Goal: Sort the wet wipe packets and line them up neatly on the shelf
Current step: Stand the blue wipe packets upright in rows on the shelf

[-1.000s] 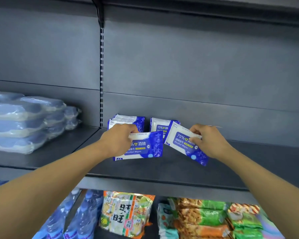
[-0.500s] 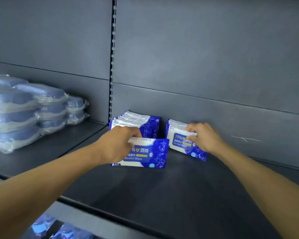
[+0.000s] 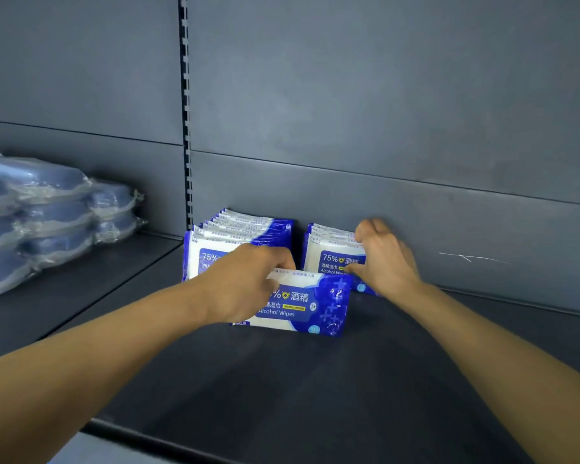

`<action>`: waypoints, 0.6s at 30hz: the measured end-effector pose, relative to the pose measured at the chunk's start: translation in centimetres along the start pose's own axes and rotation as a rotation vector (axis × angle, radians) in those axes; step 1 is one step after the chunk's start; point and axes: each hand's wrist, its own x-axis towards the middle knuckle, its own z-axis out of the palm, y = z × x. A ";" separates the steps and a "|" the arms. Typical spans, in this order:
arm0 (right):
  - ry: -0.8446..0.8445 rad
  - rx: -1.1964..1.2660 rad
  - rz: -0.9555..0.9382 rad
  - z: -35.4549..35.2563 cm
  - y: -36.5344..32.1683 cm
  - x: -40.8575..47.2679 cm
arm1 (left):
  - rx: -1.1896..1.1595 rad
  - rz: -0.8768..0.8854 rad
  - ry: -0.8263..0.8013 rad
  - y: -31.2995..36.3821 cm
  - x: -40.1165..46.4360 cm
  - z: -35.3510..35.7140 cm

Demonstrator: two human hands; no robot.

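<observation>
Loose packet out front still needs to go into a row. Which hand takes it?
Left, probably. The left hand already grips the loose packet, standing just in front of the left row. The right hand is busy holding the front packet of the right row.

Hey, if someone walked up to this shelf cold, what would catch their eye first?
Probably the blue-and-white alcohol wipe packet that the left hand holds upright mid-shelf. Behind it stand two rows of the same packets: the left row, and the right row, which the right hand grips.
</observation>
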 end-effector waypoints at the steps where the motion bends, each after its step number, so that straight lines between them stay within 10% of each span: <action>1: 0.012 -0.008 -0.002 -0.1 0.2 -0.1 | 0.018 0.014 0.002 0.5 0.5 0.1; 18: 0.102 0.323 0.043 -2.1 6.7 -1.5 | 0.408 0.000 0.060 4.3 9.2 4.4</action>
